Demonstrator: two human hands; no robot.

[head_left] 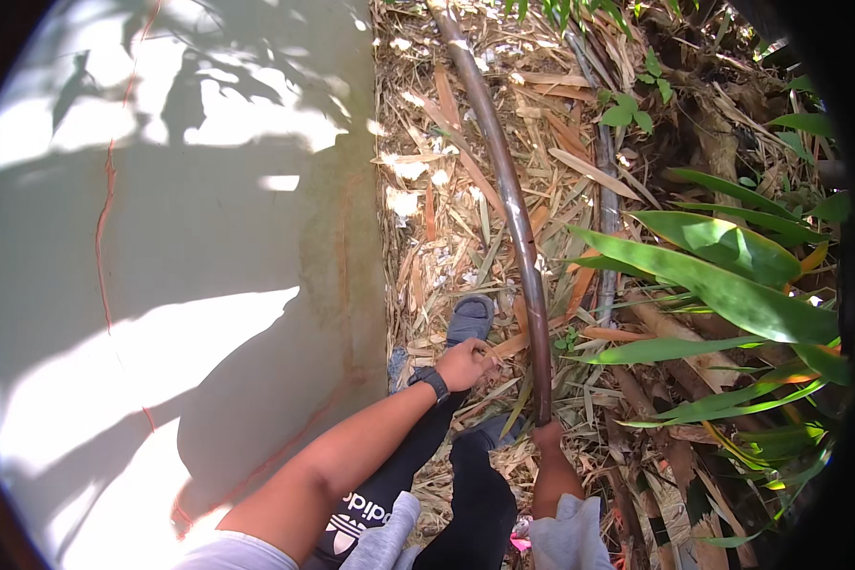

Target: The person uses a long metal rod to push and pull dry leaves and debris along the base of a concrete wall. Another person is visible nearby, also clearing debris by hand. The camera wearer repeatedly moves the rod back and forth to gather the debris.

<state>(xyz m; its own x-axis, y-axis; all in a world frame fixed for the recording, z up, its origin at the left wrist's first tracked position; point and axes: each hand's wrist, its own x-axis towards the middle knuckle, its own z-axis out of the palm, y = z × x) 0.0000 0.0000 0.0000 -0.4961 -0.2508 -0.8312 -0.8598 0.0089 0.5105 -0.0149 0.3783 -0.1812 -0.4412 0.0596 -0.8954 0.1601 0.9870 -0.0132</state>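
A long, dark brown pole (510, 180) runs from the top of the view down to my right hand (547, 437). That hand is closed around its near end, and the fingers are mostly hidden by the wrist and the pole. To the left of the pole, my left hand (465, 366) hovers over the litter with its fingers curled in a pinch. A black watch (431, 383) is on the left wrist. A strip of dry leaf (514, 344) shows by the left fingertips; whether they hold it or anything else cannot be made out.
A pale, cracked wall (228, 228) fills the left side. Dry leaves (437, 247) cover the ground strip beside it. Green leafy plants (731, 294) lean in from the right, near a thin grey pole (607, 218). My feet in dark slippers (472, 316) stand below my hands.
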